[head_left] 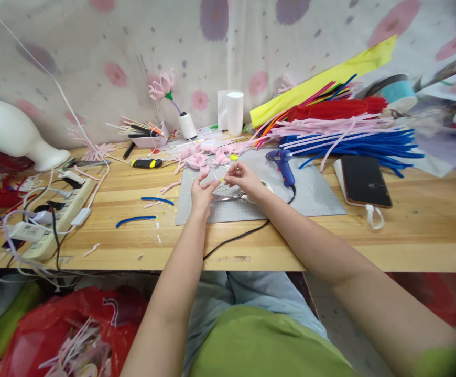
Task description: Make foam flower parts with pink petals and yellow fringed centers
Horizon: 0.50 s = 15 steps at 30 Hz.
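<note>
My left hand point(203, 193) and my right hand point(244, 178) meet above the grey cutting mat point(314, 201), fingertips pinched close together. Between them is a small yellow piece point(223, 180), too small to make out fully; it looks fuzzy, like a bit of pipe cleaner. Scissors point(231, 198) lie on the mat under my hands, their handles partly hidden by my right wrist. Just beyond my fingers rest several pink pipe-cleaner petals point(196, 159) and a yellow coil point(233, 157). A blue glue gun point(283, 166) lies to the right of my right hand.
Bundles of blue pipe cleaners point(354, 146) and red ones point(334, 109) lie at the back right. A black phone-like device point(365, 180) sits at right. Left are a power strip point(61, 220) with tangled cables and a utility knife point(146, 163). A black cord point(236, 238) crosses the front.
</note>
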Each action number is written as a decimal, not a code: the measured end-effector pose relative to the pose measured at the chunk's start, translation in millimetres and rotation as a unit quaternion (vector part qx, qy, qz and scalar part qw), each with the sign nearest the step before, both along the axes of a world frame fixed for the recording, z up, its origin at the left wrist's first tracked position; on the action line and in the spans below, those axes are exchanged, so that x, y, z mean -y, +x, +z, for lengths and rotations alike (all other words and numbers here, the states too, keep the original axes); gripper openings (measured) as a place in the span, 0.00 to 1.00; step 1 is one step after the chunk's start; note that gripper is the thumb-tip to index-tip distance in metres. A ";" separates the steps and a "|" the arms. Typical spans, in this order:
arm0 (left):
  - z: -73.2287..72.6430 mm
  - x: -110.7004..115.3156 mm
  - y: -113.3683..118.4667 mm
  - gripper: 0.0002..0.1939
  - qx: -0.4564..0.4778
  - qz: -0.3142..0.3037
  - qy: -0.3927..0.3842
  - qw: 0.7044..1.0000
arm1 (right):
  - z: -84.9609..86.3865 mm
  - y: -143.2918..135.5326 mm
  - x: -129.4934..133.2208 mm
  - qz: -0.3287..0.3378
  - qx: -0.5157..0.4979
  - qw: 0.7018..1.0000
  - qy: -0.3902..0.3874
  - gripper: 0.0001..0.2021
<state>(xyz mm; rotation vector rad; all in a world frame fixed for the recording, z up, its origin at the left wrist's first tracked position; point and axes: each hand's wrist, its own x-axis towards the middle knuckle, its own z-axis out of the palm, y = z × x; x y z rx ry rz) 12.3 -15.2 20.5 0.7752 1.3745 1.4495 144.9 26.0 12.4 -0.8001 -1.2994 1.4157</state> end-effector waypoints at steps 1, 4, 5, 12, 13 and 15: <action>1.4 1.0 0.7 0.31 -0.009 0.010 -0.002 1.000 | -0.3 -0.2 0.0 0.001 -0.001 1.000 0.000 0.19; 5.1 3.4 2.7 0.31 -0.021 0.034 0.001 0.999 | -1.1 -0.7 0.2 0.009 -0.001 1.000 0.000 0.18; 6.0 3.9 3.2 0.31 -0.020 0.037 0.003 0.999 | -1.3 -0.9 0.3 0.012 0.000 1.000 0.000 0.18; 7.2 3.5 5.0 0.33 -0.003 0.040 0.001 0.999 | 0.1 -1.9 2.0 0.023 0.006 1.000 -0.006 0.20; 6.8 2.9 5.0 0.33 0.002 0.036 0.000 0.999 | 0.6 -1.6 2.3 0.024 0.007 1.000 -0.006 0.20; 5.5 1.3 5.0 0.33 0.017 0.030 -0.001 0.999 | 1.8 -0.6 2.9 0.029 0.009 1.000 -0.006 0.20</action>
